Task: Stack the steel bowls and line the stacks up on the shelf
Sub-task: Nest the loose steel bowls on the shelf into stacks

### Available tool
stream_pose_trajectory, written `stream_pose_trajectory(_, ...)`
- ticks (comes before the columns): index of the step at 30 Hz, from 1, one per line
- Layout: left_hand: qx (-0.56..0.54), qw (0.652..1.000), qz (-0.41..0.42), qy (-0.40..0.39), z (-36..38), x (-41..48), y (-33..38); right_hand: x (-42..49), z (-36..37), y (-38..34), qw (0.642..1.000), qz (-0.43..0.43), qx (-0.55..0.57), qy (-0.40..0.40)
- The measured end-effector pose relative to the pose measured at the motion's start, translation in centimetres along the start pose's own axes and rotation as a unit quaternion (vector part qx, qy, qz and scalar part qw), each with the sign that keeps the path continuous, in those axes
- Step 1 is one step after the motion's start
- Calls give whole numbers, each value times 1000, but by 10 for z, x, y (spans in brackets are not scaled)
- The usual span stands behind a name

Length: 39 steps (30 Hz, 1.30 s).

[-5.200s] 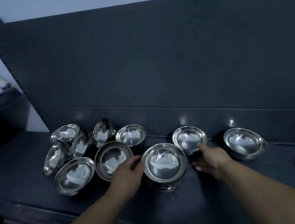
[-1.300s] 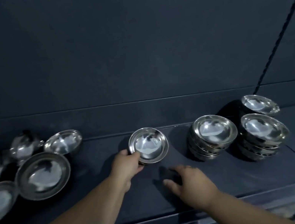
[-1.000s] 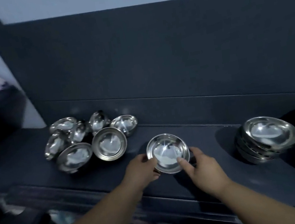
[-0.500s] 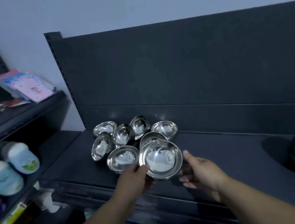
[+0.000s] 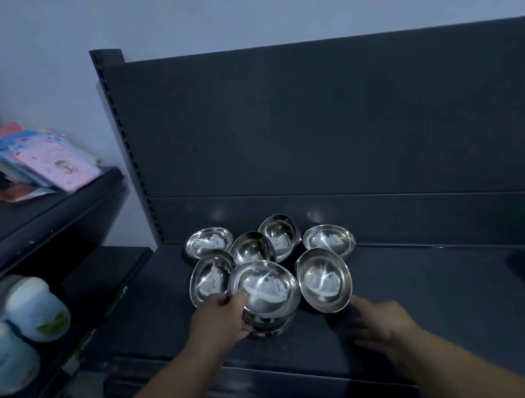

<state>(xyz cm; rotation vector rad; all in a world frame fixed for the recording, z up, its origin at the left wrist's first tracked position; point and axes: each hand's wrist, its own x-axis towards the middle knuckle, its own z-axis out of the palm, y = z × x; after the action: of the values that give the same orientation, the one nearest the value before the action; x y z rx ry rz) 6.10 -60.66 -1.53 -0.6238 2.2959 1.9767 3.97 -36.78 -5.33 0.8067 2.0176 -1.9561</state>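
Left hand [image 5: 221,322] pinches the near rim of the held bowl [image 5: 264,289], which is nested over a lower bowl [image 5: 269,328] on the shelf [image 5: 443,293]. Right hand [image 5: 378,318] is blurred, fingers loose, holding nothing. The tilted bowl [image 5: 325,278] lies just right of the grip and nearer the right hand. The other loose bowls [image 5: 250,247] are clustered beyond the grip, toward the back panel [image 5: 344,115].

Steel bowls [image 5: 264,289] glossy, mirror-smooth; shelf [image 5: 445,300] matt dark metal.
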Motion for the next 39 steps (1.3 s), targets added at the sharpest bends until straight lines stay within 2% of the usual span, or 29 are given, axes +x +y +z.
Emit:
stream_pose_trajectory(3,6,1000,-3,-11,-3,8,-5,13,6,2,1000,18,2,-10)
stream_pose_trajectory(11,18,999,-22,20,-4,12,-15,31,18,-6,999,2,-35,-9)
stream_pose_trajectory(16,2,999,-30,32,-2,9,-13,28,12,-22,992,-67,-104,16)
stream_pose_trajectory(19,0,999,-32,17,3,10,-10,20,11,-42,979,-140,-147,30)
stream_pose_trajectory(24,-23,998,-49,-25,15,15,-9,18,20,-64,939,-229,-256,-10)
stream_pose_trajectory(28,-98,992,-67,-39,28,17,-2,21,26,-68,906,-244,-344,-36)
stream_pose_trajectory(31,-74,994,-64,-39,37,21,2,29,25,-67,894,-240,-376,-44)
stream_pose_trajectory(35,6,1000,-22,1,47,24,4,43,18,-68,902,-225,-363,-63)
stream_pose_trajectory(37,28,999,-1,25,50,27,4,47,13,-69,925,-205,-310,-82)
stream_pose_trajectory(39,48,998,12,40,52,30,3,56,7,-71,949,-176,-256,-61)
